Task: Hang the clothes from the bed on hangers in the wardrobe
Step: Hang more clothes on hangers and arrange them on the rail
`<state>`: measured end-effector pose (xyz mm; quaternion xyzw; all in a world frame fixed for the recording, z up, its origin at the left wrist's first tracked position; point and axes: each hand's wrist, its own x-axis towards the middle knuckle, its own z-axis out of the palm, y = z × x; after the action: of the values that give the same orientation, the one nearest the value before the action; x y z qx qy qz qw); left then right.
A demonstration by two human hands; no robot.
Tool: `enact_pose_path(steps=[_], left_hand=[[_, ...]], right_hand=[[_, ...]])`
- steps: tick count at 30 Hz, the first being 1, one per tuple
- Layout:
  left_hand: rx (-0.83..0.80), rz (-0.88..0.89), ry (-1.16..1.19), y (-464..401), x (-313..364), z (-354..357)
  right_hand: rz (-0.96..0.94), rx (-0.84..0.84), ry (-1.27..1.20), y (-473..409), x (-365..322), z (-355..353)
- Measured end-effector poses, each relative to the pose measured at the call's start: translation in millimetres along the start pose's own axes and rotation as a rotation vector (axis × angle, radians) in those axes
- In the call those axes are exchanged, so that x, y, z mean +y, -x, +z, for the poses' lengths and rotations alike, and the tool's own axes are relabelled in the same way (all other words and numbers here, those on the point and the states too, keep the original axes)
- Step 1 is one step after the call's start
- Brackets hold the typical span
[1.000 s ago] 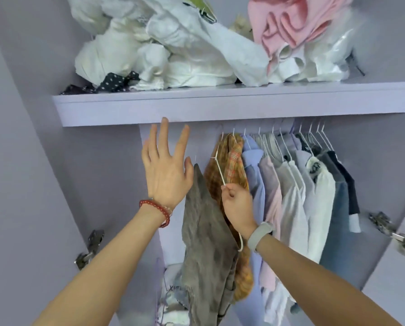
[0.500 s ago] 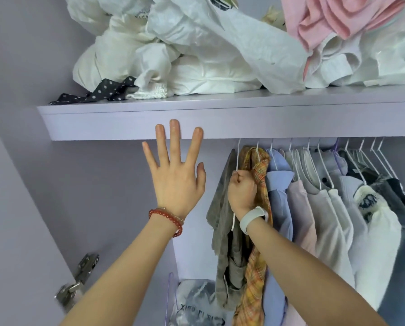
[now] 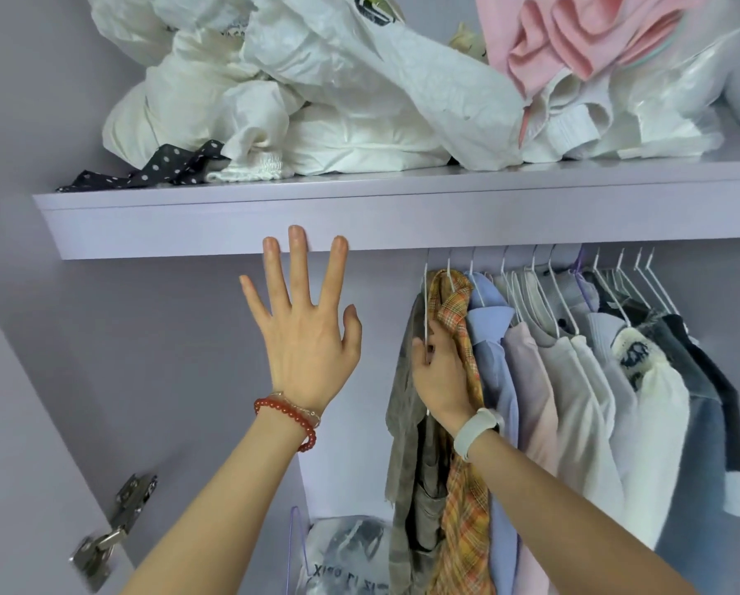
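grey garment (image 3: 407,405): hung on a white wire hanger (image 3: 426,307), leftmost on the row, just left of the plaid shirt (image 3: 456,337), under the shelf (image 3: 402,216).
right hand (image 3: 439,380): below the shelf, between grey garment and plaid shirt; fingers curled on the hanger wire, pinching it. Pale watch on the wrist.
left hand (image 3: 306,337): left of the grey garment, apart from it; fingers spread straight, tips at the shelf's front edge, touching or just in front, couldn't tell. Held nothing. Red bead bracelet on the wrist.
step, judged: seating the hook on the rail; the rail itself was hidden behind the shelf edge.
do it well: check the hook is fully over the rail before letting go, keep the hanger level so the grey cloth doesn't slide off, nudge the plaid shirt right for room.
count: hands 2; hanger hooks roughly 12, bunched at right so not exact; hung garments about 8-9, overlapping.
shelf top: white bundles (image 3: 316,100), one pink cloth (image 3: 574,36), one dotted dark piece (image 3: 153,167).
below the shelf, far left: one door hinge (image 3: 110,534).
bed: not in view.
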<state>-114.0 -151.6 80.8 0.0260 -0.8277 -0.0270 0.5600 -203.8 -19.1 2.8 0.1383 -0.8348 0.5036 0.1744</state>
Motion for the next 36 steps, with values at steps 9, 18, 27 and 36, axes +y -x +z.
enact_pose_path(steps=[9,18,27,36], left_hand=[[-0.339,-0.081,0.252,108.6,16.4,-0.7],[-0.98,0.128,0.311,251.1,63.3,-40.9],[-1.3,0.647,0.5,369.8,194.0,-118.5],[-1.365,1.218,0.846,460.8,396.4,-239.4]], right_hand=[[-0.161,0.095,0.13,109.6,3.6,-48.5],[0.191,0.079,0.613,304.5,61.0,-111.4],[0.895,0.173,0.765,543.6,90.6,-198.3],[1.446,0.702,0.635,767.2,74.2,-300.3]])
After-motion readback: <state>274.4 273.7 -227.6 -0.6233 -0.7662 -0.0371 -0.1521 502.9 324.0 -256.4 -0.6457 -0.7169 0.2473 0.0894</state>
